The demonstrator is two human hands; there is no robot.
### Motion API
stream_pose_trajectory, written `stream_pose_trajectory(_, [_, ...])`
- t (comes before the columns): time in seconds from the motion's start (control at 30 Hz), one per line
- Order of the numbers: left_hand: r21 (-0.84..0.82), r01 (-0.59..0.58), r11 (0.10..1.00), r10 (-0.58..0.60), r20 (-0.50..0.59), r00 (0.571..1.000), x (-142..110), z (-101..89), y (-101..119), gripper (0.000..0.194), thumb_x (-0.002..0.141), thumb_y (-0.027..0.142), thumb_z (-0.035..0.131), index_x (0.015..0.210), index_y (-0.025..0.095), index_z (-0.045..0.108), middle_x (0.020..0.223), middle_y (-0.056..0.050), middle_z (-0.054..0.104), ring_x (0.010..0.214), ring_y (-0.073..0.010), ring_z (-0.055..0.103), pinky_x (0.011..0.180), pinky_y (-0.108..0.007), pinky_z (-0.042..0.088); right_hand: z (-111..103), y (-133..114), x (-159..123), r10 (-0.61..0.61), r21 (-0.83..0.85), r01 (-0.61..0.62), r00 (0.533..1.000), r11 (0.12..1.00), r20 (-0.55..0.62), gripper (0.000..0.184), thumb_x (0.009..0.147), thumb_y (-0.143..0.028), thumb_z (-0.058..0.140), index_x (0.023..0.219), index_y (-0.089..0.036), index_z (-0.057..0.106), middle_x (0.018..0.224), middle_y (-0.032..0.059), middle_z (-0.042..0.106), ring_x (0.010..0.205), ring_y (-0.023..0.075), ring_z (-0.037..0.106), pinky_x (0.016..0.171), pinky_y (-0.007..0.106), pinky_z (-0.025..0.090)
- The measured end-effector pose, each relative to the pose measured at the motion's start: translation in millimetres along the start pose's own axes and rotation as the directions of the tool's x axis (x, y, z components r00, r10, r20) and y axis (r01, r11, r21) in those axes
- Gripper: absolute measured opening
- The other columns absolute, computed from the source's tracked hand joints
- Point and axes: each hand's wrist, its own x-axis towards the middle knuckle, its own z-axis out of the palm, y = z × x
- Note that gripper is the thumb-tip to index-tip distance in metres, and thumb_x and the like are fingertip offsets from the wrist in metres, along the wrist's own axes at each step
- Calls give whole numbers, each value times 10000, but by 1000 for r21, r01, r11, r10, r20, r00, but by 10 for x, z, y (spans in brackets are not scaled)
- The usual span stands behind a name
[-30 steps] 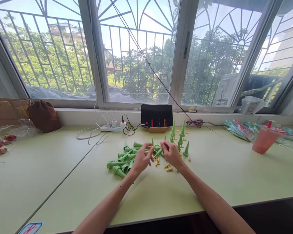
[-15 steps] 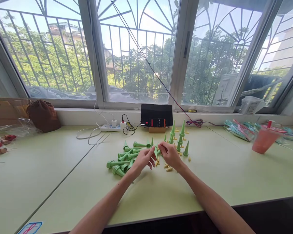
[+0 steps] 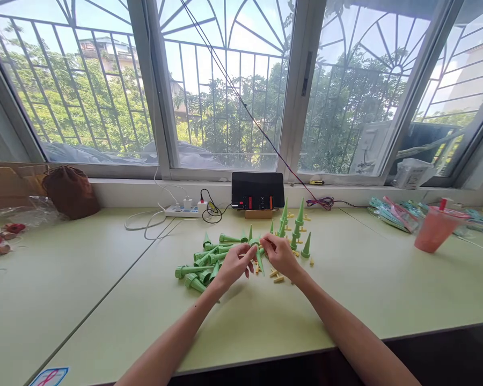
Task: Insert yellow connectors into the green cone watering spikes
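Note:
My left hand (image 3: 238, 264) pinches a green plastic spike (image 3: 260, 264) by its wide capped end, and the point hangs down toward me. Close beside that cap, my right hand (image 3: 282, 255) has its fingers pinched together; whatever is in them is hidden. Left of my hands lies a heap of loose green spikes (image 3: 195, 271) with hollow collars. On the right, several green spikes (image 3: 306, 246) stand upright on their caps, some with small yellow valve pieces at their sides. Loose yellow T-shaped pieces (image 3: 279, 279) lie just under my right hand.
A black tablet (image 3: 257, 185) leans at the window sill behind a phone (image 3: 258, 202). A power strip (image 3: 182, 210) with cables lies left of it. A pink cup (image 3: 438, 230) and plastic-wrapped packets (image 3: 390, 214) are at right; a brown pouch (image 3: 71, 192) is at left.
The held spike has tilted, and more of its length now shows pointing down toward me. Both hands stay almost in the same place.

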Motion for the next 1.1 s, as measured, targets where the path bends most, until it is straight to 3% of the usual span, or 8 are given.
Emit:
stream_pose_trajectory(0.2, [51,-85,995,86,-15,996,10,-18,-52,391,769,521,601,671,172,453,613,39,475,475,-110,579,342,-189,421,1,0,5,12,12,-12,1000,1000,0,311,925,-368,412,683,-186,484,542,-42,391,502,102,319,502,230,268])
stream_pose_trajectory(0.4, [67,-138,988,140,-24,990,10,-30,-92,360,778,501,602,724,171,471,674,26,517,482,-97,573,348,-183,425,-2,-5,5,33,16,-33,999,999,8,313,922,-361,417,666,-187,462,536,-42,379,503,104,324,500,231,262])
stream_pose_trajectory(1.1, [123,-162,979,172,-77,982,-7,-18,-45,299,760,436,651,883,187,540,777,19,571,474,-84,544,352,-190,413,-2,6,9,118,99,-125,991,987,71,349,919,-383,419,625,-197,415,457,-47,389,447,101,336,469,244,241])
